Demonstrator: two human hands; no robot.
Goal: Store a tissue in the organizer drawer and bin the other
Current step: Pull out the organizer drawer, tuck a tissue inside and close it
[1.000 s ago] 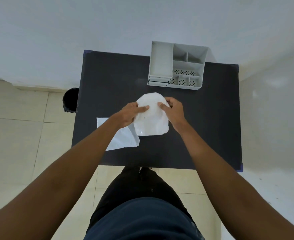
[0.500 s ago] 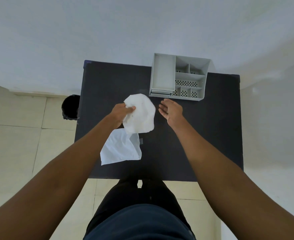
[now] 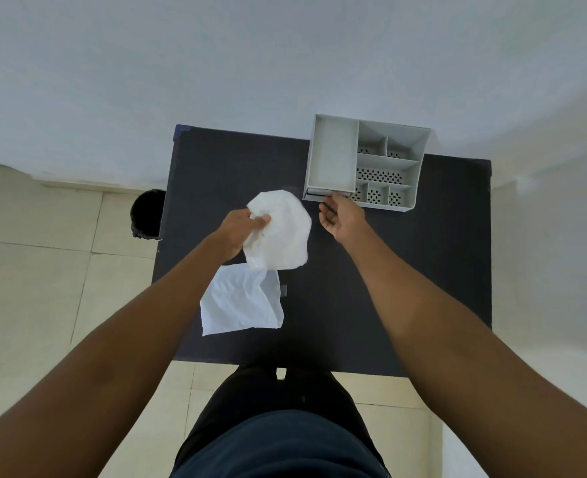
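Note:
My left hand grips a crumpled white tissue, held above the black table. A second white tissue lies flat on the table just below it, near the left front. The grey organizer stands at the table's back right, with its drawer front at the lower left corner. My right hand is at that drawer front, fingers apart and curled toward it, palm empty. Whether the fingertips touch the drawer I cannot tell.
A black bin stands on the tiled floor beside the table's left edge. A white wall runs behind the table. My legs are at the table's front edge.
My right hand let go of the crumpled tissue and moved up right to the organizer's drawer front. My left hand kept the tissue and lifted it slightly left.

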